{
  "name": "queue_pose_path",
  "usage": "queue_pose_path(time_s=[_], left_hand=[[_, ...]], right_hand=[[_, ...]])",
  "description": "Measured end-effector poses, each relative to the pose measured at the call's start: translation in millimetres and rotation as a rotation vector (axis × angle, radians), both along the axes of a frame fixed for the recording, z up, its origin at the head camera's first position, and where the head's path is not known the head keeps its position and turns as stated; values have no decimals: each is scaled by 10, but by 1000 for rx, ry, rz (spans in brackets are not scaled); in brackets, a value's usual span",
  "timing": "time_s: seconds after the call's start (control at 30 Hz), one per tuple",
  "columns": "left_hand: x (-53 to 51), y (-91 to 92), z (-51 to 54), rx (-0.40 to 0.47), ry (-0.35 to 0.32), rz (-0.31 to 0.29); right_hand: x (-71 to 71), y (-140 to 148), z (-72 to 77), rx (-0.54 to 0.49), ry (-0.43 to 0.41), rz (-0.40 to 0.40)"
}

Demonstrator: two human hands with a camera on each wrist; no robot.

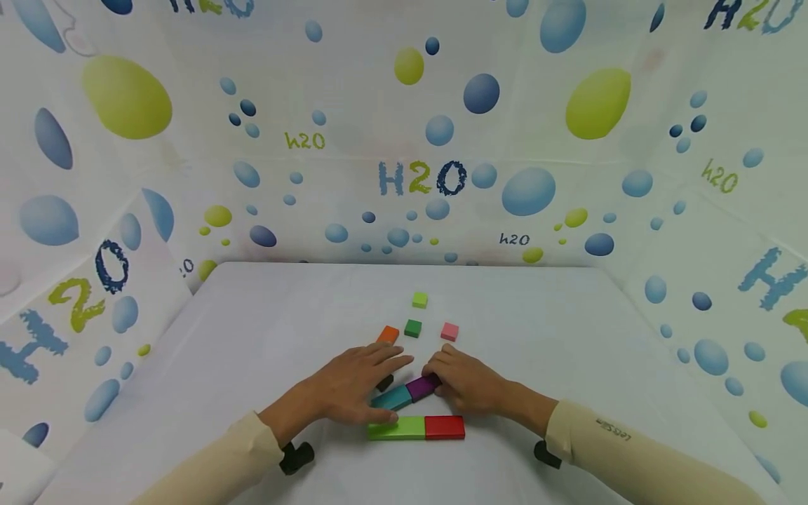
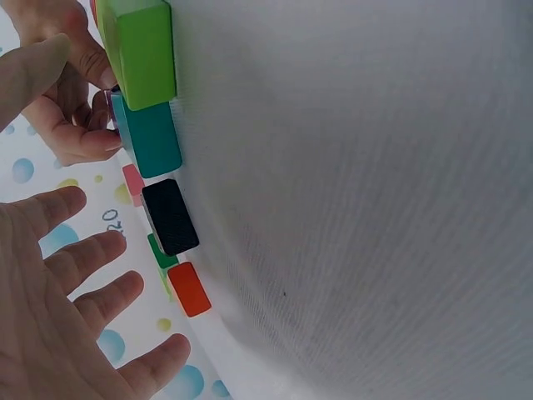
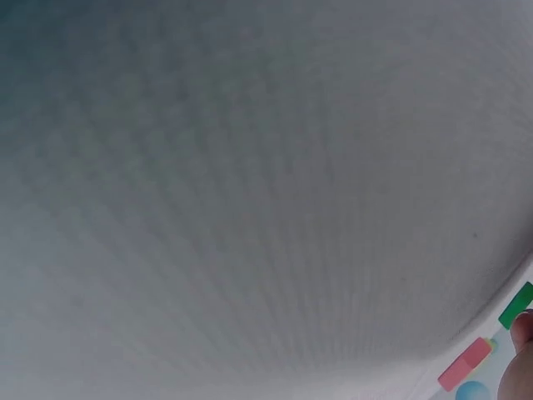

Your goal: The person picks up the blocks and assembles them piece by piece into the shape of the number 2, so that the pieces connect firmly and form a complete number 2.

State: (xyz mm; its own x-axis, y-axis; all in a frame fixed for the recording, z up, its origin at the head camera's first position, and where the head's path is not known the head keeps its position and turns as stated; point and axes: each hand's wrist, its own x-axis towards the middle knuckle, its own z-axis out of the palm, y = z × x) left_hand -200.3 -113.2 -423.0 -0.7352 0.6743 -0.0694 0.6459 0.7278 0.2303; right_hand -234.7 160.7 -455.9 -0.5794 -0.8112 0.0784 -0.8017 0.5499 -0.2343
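In the head view my right hand [image 1: 470, 382] pinches the far end of a purple block [image 1: 421, 388]. The purple block stands end to end with a teal block [image 1: 393, 398], the pair slanting across the table. My left hand [image 1: 350, 382] hovers over the left side with fingers spread, gripping nothing; its thumb lies above a lime green block [image 1: 410, 428]. A red block [image 1: 445, 427] adjoins that lime block in a straight row nearest me. Partly under the left fingers is a black block [image 2: 170, 217], seen whole in the left wrist view.
Beyond the hands lie an orange block [image 1: 388, 334], a dark green block [image 1: 413, 328], a pink block [image 1: 449, 331] and a small lime cube [image 1: 419, 300]. White cloth covers the table [image 1: 284, 308]; a patterned curtain [image 1: 353, 84] rises behind it.
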Motion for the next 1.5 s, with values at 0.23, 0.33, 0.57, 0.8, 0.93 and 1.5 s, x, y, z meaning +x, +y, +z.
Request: queue_pose_path(time_s=[0.23, 0.33, 0.57, 0.8, 0.93, 1.5], left_hand=[[7, -10, -4, -5, 7, -1], [11, -10, -8, 2, 10, -13], [34, 6, -11, -11, 13, -19], [96, 24, 5, -60, 61, -38], [121, 37, 3, -48, 53, -46], [377, 99, -29, 2, 8, -179]], right_hand=[[15, 0, 20, -19, -1, 7], [21, -7, 30, -24, -11, 3], [12, 2, 13, -24, -33, 4], [-39, -1, 22, 0, -34, 6], [-82, -15, 77, 7, -41, 0], [-300, 42, 197, 7, -40, -96]])
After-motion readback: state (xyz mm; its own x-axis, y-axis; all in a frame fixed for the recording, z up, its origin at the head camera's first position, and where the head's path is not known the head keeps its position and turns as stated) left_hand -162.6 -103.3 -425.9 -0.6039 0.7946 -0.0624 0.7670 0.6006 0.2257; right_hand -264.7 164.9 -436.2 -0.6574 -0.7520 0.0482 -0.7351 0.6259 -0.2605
